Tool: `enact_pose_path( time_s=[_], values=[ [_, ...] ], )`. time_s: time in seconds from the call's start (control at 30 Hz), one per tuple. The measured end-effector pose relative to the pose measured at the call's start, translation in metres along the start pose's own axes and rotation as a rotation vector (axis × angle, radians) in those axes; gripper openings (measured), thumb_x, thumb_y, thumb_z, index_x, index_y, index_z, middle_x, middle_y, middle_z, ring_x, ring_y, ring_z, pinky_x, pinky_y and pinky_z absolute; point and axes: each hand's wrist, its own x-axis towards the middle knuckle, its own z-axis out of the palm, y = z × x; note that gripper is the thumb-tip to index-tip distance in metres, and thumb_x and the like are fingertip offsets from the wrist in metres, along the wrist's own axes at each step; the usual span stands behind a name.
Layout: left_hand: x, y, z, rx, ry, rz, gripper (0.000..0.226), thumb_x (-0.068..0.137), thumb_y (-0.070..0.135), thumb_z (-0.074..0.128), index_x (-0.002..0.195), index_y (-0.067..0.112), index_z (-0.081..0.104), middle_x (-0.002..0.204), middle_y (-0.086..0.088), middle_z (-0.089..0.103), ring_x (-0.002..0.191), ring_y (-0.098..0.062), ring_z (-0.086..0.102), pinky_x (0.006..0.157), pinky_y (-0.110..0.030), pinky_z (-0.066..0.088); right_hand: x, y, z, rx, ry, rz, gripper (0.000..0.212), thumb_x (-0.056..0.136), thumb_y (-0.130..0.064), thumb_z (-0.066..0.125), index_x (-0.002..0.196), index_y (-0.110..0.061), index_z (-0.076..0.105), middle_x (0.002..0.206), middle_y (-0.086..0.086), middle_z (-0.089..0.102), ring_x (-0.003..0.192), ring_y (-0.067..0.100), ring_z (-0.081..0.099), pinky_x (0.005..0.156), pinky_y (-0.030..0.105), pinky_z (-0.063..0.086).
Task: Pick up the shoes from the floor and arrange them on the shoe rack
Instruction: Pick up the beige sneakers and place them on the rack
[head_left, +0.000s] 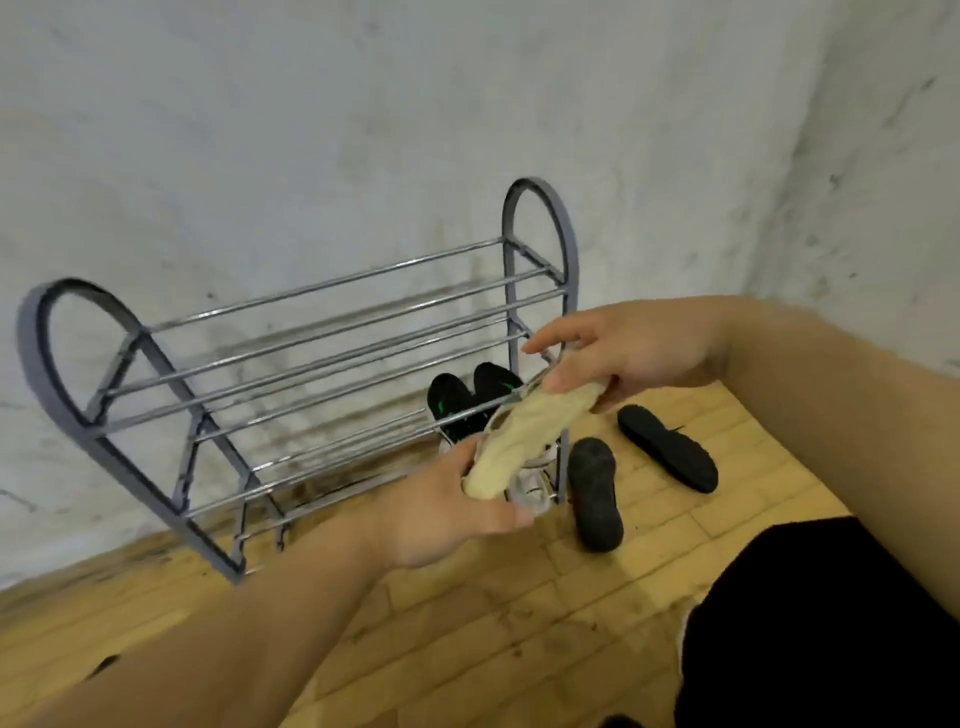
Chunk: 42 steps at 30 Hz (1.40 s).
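Shoe (524, 436), pale, held sole-up, left grip (452, 499) and right grip (623, 353) clasped round it. Behind grips, black pair (449, 400) already on rack (332, 317); below right grip, two black shoes (595, 493) unshelved on floor (493, 623).

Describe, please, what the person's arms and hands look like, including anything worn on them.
The left forearm and right forearm are bare, with no sleeves in view. The left hand and right hand wear no gloves; no ring, watch or wristband shows in this blurred picture.

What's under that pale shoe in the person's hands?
A white shoe shows low beside the shoe rack; the pale shoe and the left hand cover most of it.
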Motion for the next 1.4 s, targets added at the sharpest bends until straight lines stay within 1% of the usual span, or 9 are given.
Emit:
enact_pose_path(
  time_s=[0.1, 0.27, 0.4, 0.63, 0.83, 0.9, 1.1, 1.3, 1.4],
  values=[
    [0.001, 0.051, -0.013, 0.085, 0.033, 0.065, 0.074, 0.077, 0.056, 0.085, 0.139, 0.047, 0.045, 0.122, 0.028, 0.064, 0.107, 0.006, 0.064, 0.088, -0.016, 0.051, -0.019, 0.012, -0.025, 0.124, 0.118, -0.063, 0.035, 0.097, -0.030, 0.067, 0.132, -0.033, 0.062, 0.124, -0.002, 0.065, 0.110, 0.016, 0.068, 0.096, 0.036, 0.058],
    [0.035, 0.142, 0.014, 0.583, 0.087, 0.077, 0.104, 0.069, 0.078, 0.075, 0.154, 0.035, 0.033, 0.134, 0.011, 0.058, 0.115, -0.016, 0.059, 0.086, -0.030, 0.050, -0.083, 0.097, -0.046, 0.543, 0.306, -0.143, 0.054, 0.083, -0.030, 0.082, 0.134, -0.037, 0.064, 0.127, 0.003, 0.069, 0.122, 0.024, 0.065, 0.100, 0.038, 0.055],
    [0.080, 0.179, 0.091, 1.002, -0.066, 0.109, 0.106, 0.062, 0.081, 0.071, 0.148, 0.032, 0.034, 0.120, 0.000, 0.053, 0.107, -0.028, 0.058, 0.091, -0.046, 0.054, -0.134, 0.200, -0.025, 0.711, 0.382, -0.005, 0.072, 0.078, -0.018, 0.076, 0.145, -0.032, 0.051, 0.142, 0.003, 0.062, 0.122, 0.021, 0.066, 0.099, 0.037, 0.053],
    [0.118, 0.139, 0.259, 1.059, -0.428, 0.094, 0.095, 0.059, 0.081, 0.067, 0.138, 0.035, 0.042, 0.126, 0.001, 0.054, 0.113, -0.029, 0.059, 0.093, -0.048, 0.050, -0.218, 0.352, 0.066, 0.956, 0.554, 0.274, 0.088, 0.070, -0.026, 0.092, 0.146, -0.035, 0.049, 0.144, 0.010, 0.059, 0.127, 0.030, 0.062, 0.113, 0.051, 0.044],
    [0.120, 0.146, 0.308, 1.293, -0.343, 0.274, 0.084, 0.071, 0.078, 0.064, 0.135, 0.029, 0.042, 0.125, -0.005, 0.051, 0.115, -0.034, 0.054, 0.089, -0.048, 0.039, -0.251, 0.412, 0.149, 1.185, 0.839, 0.515, 0.067, 0.085, -0.055, 0.076, 0.143, -0.030, 0.053, 0.142, 0.006, 0.060, 0.124, 0.025, 0.060, 0.110, 0.045, 0.046],
    [0.123, 0.142, 0.305, 1.331, -0.346, 0.232, 0.087, 0.071, 0.079, 0.064, 0.138, 0.029, 0.040, 0.128, -0.005, 0.050, 0.119, -0.034, 0.053, 0.094, -0.049, 0.040, -0.249, 0.433, 0.181, 1.005, 0.913, 0.785, 0.073, 0.089, -0.059, 0.069, 0.150, -0.026, 0.045, 0.147, 0.008, 0.053, 0.125, 0.026, 0.056, 0.106, 0.043, 0.046],
    [0.138, 0.123, 0.303, 1.486, -0.469, 0.062, 0.098, 0.061, 0.080, 0.074, 0.140, 0.031, 0.043, 0.129, -0.003, 0.050, 0.123, -0.033, 0.053, 0.102, -0.051, 0.041, -0.216, 0.477, 0.266, 0.485, 0.598, 1.269, 0.126, 0.067, -0.079, 0.072, 0.162, -0.034, 0.003, 0.161, 0.014, 0.023, 0.146, 0.042, 0.028, 0.116, 0.050, 0.035],
    [0.150, 0.123, 0.313, 1.413, -0.506, -0.001, 0.112, 0.057, 0.091, 0.069, 0.146, 0.030, 0.039, 0.138, -0.004, 0.049, 0.129, -0.035, 0.051, 0.102, -0.051, 0.040, -0.192, 0.477, 0.281, 0.344, 0.542, 1.348, 0.121, 0.071, -0.053, 0.079, 0.161, -0.032, 0.000, 0.161, 0.010, 0.022, 0.146, 0.038, 0.026, 0.114, 0.054, 0.038],
    [0.154, 0.123, 0.315, 1.374, -0.510, -0.007, 0.116, 0.057, 0.093, 0.067, 0.149, 0.029, 0.036, 0.143, -0.005, 0.047, 0.131, -0.035, 0.050, 0.101, -0.052, 0.040, -0.198, 0.487, 0.263, 0.455, 0.505, 1.158, 0.126, 0.066, -0.046, 0.082, 0.163, -0.031, 0.002, 0.158, 0.011, 0.033, 0.139, 0.036, 0.041, 0.104, 0.045, 0.049]
  ],
)
